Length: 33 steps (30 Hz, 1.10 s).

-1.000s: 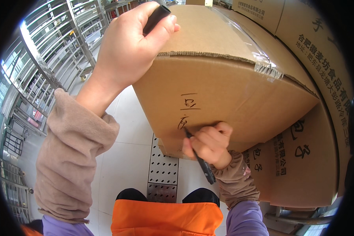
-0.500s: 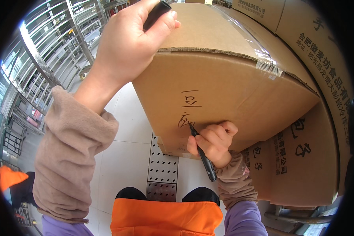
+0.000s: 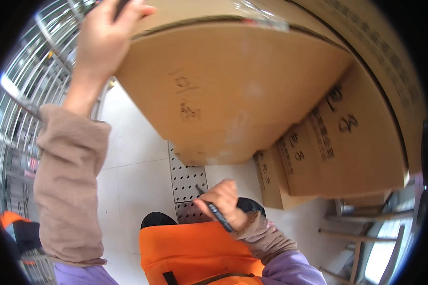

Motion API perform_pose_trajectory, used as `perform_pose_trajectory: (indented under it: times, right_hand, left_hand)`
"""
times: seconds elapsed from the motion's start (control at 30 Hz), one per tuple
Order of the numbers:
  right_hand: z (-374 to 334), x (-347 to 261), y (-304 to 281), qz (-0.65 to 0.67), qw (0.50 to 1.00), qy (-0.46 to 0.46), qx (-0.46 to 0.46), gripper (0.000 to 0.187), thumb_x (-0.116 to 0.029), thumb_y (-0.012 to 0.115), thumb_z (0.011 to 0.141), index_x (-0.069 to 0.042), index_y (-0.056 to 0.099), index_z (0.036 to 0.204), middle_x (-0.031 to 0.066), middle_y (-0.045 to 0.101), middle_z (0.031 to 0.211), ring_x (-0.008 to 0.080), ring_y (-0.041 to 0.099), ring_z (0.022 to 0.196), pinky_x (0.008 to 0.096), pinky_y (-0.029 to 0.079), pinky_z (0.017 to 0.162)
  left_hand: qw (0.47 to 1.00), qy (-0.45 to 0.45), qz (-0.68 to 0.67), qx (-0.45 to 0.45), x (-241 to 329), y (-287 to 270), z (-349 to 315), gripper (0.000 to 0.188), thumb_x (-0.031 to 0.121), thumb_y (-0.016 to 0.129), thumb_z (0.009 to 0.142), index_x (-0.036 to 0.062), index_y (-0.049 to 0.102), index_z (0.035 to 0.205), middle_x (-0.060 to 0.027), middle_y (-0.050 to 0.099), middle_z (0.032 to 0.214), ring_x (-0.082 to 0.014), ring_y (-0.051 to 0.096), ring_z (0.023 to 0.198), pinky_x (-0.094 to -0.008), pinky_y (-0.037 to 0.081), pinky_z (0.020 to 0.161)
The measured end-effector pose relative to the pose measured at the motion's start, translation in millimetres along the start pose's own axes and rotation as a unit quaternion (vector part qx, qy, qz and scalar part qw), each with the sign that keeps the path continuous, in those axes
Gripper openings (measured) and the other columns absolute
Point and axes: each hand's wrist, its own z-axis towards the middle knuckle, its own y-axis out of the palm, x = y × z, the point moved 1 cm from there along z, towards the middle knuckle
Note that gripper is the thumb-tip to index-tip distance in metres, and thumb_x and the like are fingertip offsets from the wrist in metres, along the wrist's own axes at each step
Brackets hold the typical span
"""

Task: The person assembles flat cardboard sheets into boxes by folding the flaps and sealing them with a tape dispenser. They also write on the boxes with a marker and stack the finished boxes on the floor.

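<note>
A large brown cardboard box (image 3: 233, 85) stands before me, with two handwritten dark characters (image 3: 188, 97) on its near side. My left hand (image 3: 102, 35) is closed on a black marker cap (image 3: 121, 6) at the box's upper left edge; I cannot tell whether it presses on the box. Low in front of the box, my right hand (image 3: 223, 199) is closed around a black marker (image 3: 219, 216). Its uncapped tip points up and left, apart from the cardboard.
More marked cardboard boxes (image 3: 349, 156) are stacked on the right. Metal racks (image 3: 28, 80) stand at the left. A perforated metal floor strip (image 3: 188, 183) runs toward my dark shoes. Wooden stool-like legs (image 3: 356, 256) show at lower right, and another person's orange clothing (image 3: 15, 218) at far left.
My right hand has drawn the marker off the box, down and toward me. The second character has gained strokes. My view has shifted, so the box and left hand appear farther up and left.
</note>
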Motion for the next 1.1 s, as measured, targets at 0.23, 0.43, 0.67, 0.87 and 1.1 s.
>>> perform_pose_trajectory:
  times: [0.23,0.43,0.67,0.87,1.1]
  right_hand:
    - [-84,-40,-12,0.102,0.935,0.336,0.048,0.017,-0.013,0.073,0.084,-0.005,0.067,0.097,0.0069,0.061,0.072,0.0237,0.060,0.066,0.0328,0.046,0.068]
    - [-98,-58,-57,0.223,0.791,0.513,0.249,0.024,-0.021,0.058,0.094,0.000,0.060,0.105,0.0087,0.063,0.091,0.0160,0.061,0.072,0.0286,0.050,0.071]
    - [-91,-82,-57,0.249,0.823,0.482,0.170,0.023,-0.022,0.061,0.093,0.000,0.057,0.093,0.0089,0.062,0.083,0.0143,0.060,0.068,0.0262,0.050,0.065]
    - [-81,-85,-52,0.242,0.812,0.521,0.101,0.012,-0.013,0.061,0.092,-0.002,0.061,0.094,0.0016,0.063,0.081,0.0076,0.059,0.075,0.0237,0.048,0.067]
    - [-87,-72,-31,0.224,0.810,0.522,0.145,0.019,-0.023,0.061,0.088,-0.004,0.063,0.085,0.0027,0.062,0.070,0.0099,0.054,0.066,0.0274,0.046,0.061]
  left_hand:
    - [0.951,0.292,-0.100,0.018,57,27,-86,0.016,0.017,0.051,0.097,0.0025,0.047,0.094,-0.0197,0.062,0.108,-0.0282,0.060,0.102,-0.0389,0.048,0.088]
    - [0.943,-0.041,-0.145,-0.297,47,79,-308,0.013,0.006,0.063,0.088,0.0049,0.054,0.099,-0.0126,0.058,0.089,-0.0311,0.059,0.074,-0.0380,0.047,0.062]
    - [0.911,-0.182,-0.136,-0.345,39,78,-361,0.010,0.004,0.058,0.090,0.0062,0.056,0.100,-0.0108,0.053,0.090,-0.0303,0.057,0.070,-0.0381,0.047,0.060]
    - [0.918,-0.105,-0.140,-0.356,42,80,-360,0.023,-0.007,0.055,0.077,0.0055,0.056,0.097,-0.0134,0.053,0.090,-0.0353,0.058,0.075,-0.0420,0.047,0.063]
    - [0.893,-0.084,-0.101,-0.431,36,75,-366,0.017,-0.001,0.060,0.081,0.0039,0.056,0.097,-0.0147,0.054,0.087,-0.0368,0.058,0.072,-0.0435,0.046,0.062]
